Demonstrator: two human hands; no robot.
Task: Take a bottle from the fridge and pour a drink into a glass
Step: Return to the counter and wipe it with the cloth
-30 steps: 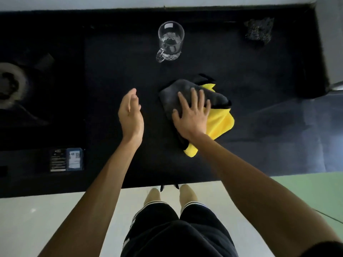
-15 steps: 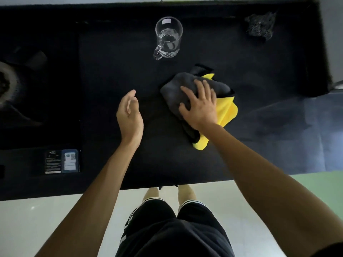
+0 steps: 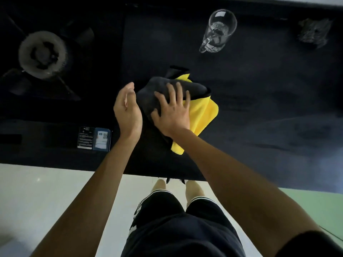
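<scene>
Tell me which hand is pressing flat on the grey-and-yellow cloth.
The right hand, spread flat on the grey-and-yellow microfibre cloth; the left hand stands edge-on beside it, holding nothing.

Clear glass mug (image 3: 219, 30), soft cloth (image 3: 202, 112), matt counter (image 3: 259, 89).

I face a long black desk (image 3: 259, 112) whose matte top fills my view, dim, with a bluish sheen toward its right end. A round gas burner (image 3: 42, 54) under dark pan supports sits in its left part, two small printed labels (image 3: 93, 138) near the front edge. Below me the floor (image 3: 46, 191) is pale and glossy, turning to a green patch (image 3: 315, 204) on the right
</scene>
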